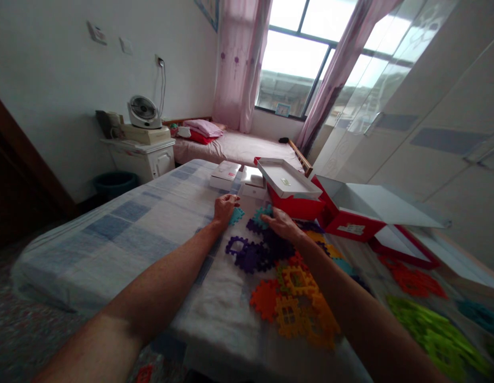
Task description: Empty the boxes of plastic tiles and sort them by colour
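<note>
My left hand (226,209) is over the table with its fingers curled. A small teal plastic tile (236,215) with a toothed edge shows at its right side and seems to be in its grip; the thumb is hidden. My right hand (285,224) has thumb and fingers closed on another teal interlocking tile (261,215), just above a pile of dark purple tiles (252,257). Closer to me, under and beside my right forearm, lie orange-red (265,299) and yellow-orange tiles (290,317), some with window-like openings.
White boxes (225,175) stand beyond my hands. A shallow lid (289,180) rests on a red box, with an open red box (352,223) to its right. Red tiles (414,279) and lime-green tiles (438,330) lie at right. The blue-and-white checked cloth (111,239) covers the table.
</note>
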### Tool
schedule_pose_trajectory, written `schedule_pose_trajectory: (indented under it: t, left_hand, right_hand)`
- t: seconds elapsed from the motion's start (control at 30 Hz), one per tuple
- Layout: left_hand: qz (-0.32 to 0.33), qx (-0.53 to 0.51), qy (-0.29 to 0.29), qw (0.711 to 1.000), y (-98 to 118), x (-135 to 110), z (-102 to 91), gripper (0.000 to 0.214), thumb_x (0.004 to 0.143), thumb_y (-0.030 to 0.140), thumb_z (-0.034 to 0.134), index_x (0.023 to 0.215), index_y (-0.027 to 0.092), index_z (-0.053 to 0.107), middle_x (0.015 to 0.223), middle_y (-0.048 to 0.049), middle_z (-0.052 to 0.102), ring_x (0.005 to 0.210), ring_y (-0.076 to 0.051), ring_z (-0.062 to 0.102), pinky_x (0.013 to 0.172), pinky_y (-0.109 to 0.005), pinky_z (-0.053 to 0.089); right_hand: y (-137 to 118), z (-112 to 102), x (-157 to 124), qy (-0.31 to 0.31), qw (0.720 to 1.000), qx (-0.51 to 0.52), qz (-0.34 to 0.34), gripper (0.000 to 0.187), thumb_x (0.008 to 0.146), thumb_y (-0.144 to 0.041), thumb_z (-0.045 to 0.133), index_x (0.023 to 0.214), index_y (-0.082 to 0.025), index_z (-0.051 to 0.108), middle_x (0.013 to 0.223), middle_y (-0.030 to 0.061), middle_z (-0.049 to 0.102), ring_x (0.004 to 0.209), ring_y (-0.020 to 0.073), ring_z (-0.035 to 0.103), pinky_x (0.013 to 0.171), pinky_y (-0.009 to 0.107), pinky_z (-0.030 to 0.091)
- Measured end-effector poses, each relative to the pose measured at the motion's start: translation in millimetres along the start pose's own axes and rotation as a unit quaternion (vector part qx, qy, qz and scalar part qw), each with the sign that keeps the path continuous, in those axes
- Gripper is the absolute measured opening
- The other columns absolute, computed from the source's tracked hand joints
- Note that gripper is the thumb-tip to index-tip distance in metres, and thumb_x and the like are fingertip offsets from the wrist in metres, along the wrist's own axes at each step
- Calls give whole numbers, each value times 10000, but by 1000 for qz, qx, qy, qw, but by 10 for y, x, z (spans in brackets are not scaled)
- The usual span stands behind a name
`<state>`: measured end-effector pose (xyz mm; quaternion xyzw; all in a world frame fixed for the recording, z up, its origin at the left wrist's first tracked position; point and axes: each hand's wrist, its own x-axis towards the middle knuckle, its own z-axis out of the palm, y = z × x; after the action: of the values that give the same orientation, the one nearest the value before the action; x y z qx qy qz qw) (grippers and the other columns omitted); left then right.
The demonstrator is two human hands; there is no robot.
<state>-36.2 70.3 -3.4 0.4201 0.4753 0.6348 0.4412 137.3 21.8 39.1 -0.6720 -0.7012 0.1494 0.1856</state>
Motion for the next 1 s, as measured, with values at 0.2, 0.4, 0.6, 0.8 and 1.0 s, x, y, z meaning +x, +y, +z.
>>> schedule_pose_trajectory:
  t: [0.2,0.4,0.6,0.8,1.0]
  left_hand:
    - [2,5,0,1000,-19,7,-8,203,677,313,537,642,148,650,548,-34,633,556,-157,614,479,-210,404]
    - [8,13,1,1000,-30,19,-3,191,680,295,540,622,150,649,551,-39,639,554,-168,623,501,-229,409]
    - [13,13,-3,1000,-33,14,0,192,693,293,534,631,153,650,554,-35,636,551,-165,623,500,-227,409]
    - [16,16,-4,1000,-23,7,2,182,688,288,539,628,154,647,533,-24,618,532,-154,609,499,-220,399]
    - [19,21,-5,1000,-22,7,-4,183,684,287,537,619,157,648,523,-21,614,531,-153,607,506,-220,400]
  right_hand:
    - [-25,-53,64,61,996,59,39,266,851,-411,438,815,-170,545,730,21,557,643,132,472,574,234,348]
    - [-81,84,94,27,999,-17,39,127,827,-273,516,860,-164,573,780,74,599,721,178,538,610,252,365]
    - [-164,48,120,30,998,-43,42,286,890,-364,422,947,-140,591,935,135,636,849,213,578,642,257,392]
    - [-89,51,106,3,997,-63,36,225,852,-299,484,948,-130,599,916,141,647,816,219,584,637,266,389]
    - [-53,108,140,5,999,-42,4,214,845,-304,486,946,-142,582,877,90,640,744,168,554,617,242,385]
